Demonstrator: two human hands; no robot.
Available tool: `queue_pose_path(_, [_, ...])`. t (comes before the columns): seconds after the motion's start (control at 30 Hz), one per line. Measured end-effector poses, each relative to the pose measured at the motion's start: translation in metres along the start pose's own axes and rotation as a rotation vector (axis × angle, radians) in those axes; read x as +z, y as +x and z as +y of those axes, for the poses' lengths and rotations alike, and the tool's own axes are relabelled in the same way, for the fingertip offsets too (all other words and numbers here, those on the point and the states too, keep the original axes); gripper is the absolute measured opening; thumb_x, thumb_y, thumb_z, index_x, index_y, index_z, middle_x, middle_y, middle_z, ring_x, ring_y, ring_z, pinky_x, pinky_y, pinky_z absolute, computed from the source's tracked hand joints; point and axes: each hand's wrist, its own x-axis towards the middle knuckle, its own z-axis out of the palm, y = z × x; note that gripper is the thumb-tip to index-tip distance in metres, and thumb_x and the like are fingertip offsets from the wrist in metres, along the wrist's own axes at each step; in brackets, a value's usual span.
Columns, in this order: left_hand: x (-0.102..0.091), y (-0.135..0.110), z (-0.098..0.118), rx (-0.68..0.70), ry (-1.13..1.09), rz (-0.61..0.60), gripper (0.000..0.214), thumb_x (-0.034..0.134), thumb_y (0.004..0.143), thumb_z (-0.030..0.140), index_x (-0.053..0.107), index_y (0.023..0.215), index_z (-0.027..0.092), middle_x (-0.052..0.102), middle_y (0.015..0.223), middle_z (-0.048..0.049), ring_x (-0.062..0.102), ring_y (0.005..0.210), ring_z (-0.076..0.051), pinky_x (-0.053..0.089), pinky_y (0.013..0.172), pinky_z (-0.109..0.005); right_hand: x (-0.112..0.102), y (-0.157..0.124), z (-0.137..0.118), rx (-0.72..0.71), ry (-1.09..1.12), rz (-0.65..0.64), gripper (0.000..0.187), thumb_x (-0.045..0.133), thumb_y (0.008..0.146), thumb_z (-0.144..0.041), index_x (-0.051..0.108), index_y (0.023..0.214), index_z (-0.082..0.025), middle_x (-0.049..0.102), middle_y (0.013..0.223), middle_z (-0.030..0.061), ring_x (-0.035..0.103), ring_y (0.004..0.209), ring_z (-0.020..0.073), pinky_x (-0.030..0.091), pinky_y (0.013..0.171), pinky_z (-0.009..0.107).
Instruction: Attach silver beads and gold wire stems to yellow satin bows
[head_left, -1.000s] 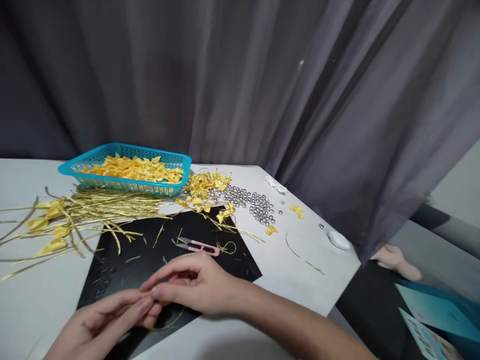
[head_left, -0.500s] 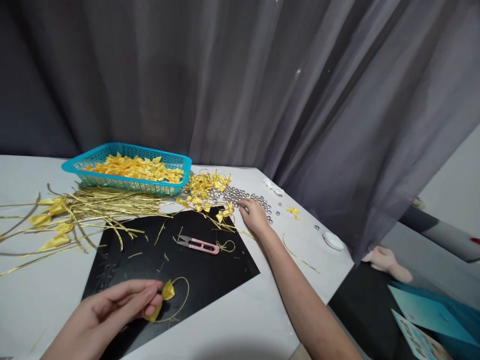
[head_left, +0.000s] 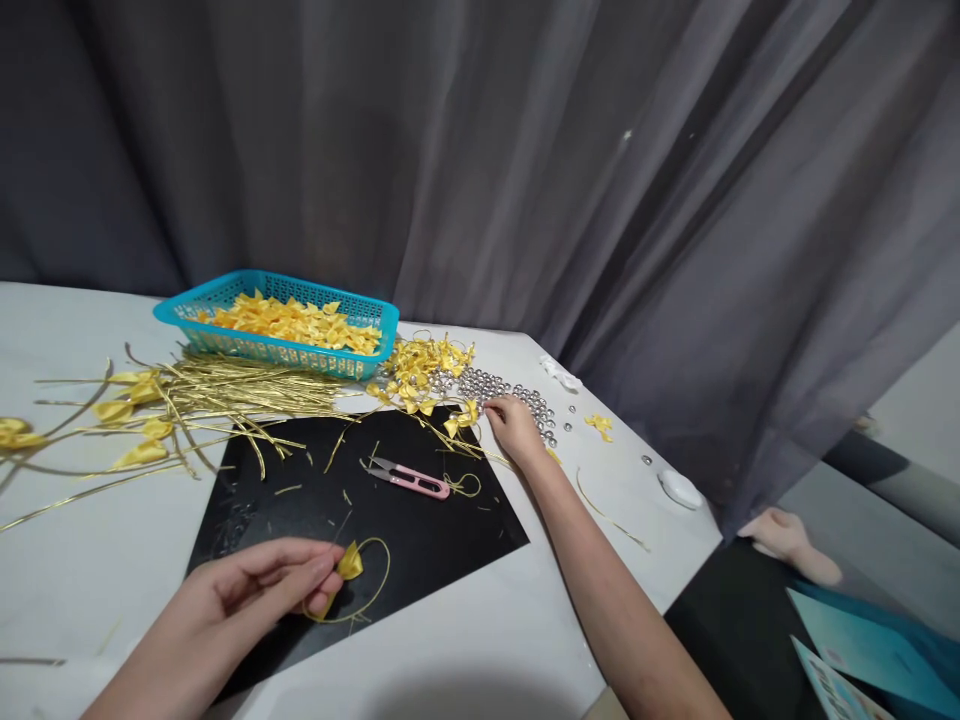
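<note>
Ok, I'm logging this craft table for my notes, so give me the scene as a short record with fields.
surface: white table with a black mat
left hand: pinches a yellow bow on a gold cord loop
right hand: on the silver beads
between hands: pink snips
far side: blue basket of yellow bows, gold cords beside it
backdrop: grey curtain

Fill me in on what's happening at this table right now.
A person sits at a white table doing small craft work. The left hand pinches a yellow ribbon bow with a gold cord loop over a black mat. The right hand reaches into a pile of silver beads. Pink snips lie on the mat; a blue basket holds more bows.
</note>
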Motion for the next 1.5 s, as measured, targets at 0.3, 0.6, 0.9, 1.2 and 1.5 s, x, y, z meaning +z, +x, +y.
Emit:
queue_pose_path(0.3, [-0.003,0.002,0.002,0.052,0.085,-0.064,0.031,0.065,0.069,0.049,0.072,0.074,0.019,0.072,0.074,-0.0038,0.065,0.076,-0.019,0.05,0.071,-0.022,0.007,-0.033,-0.076,0.136,0.717,-0.098,0.033,0.062,0.075,-0.042,0.062,0.097,-0.017,0.068,0.102,0.0078,0.066,0.088,0.0153,0.051,0.084,0.031])
queue_pose_path(0.6, [-0.002,0.003,0.008,0.126,0.088,-0.047,0.026,0.061,0.074,0.042,0.067,0.068,0.018,0.066,0.065,-0.0028,0.061,0.067,-0.017,0.048,0.066,-0.025,0.037,-0.086,-0.125,0.57,1.309,-0.732,0.025,0.077,0.065,-0.021,0.066,0.087,-0.015,0.07,0.079,0.0014,0.067,0.072,0.0066,0.054,0.067,0.013])
queue_pose_path(0.9, [-0.003,0.003,0.004,0.15,0.127,-0.118,0.025,0.058,0.078,0.04,0.063,0.066,0.019,0.064,0.059,-0.0003,0.058,0.059,-0.013,0.045,0.058,-0.022,0.037,-0.093,-0.128,0.569,1.289,-0.829,0.025,0.08,0.059,-0.017,0.064,0.078,-0.013,0.065,0.069,-0.0028,0.067,0.065,0.0059,0.053,0.063,0.011])
queue_pose_path(1.2, [-0.004,0.002,0.004,0.134,0.124,-0.128,0.025,0.058,0.077,0.039,0.063,0.065,0.018,0.068,0.061,-0.0019,0.062,0.06,-0.015,0.047,0.06,-0.024,0.038,-0.098,-0.129,0.552,1.255,-0.891,0.026,0.079,0.06,-0.014,0.061,0.079,-0.014,0.064,0.071,-0.0032,0.067,0.07,0.0074,0.052,0.065,0.014])
queue_pose_path(1.5, [-0.003,0.004,0.003,0.129,0.109,-0.151,0.025,0.057,0.079,0.039,0.065,0.069,0.018,0.068,0.064,-0.0018,0.062,0.063,-0.014,0.046,0.061,-0.023,0.038,-0.105,-0.136,0.456,1.124,-0.843,0.025,0.08,0.058,-0.018,0.062,0.076,-0.015,0.063,0.066,-0.0028,0.06,0.064,0.0053,0.047,0.066,0.017])
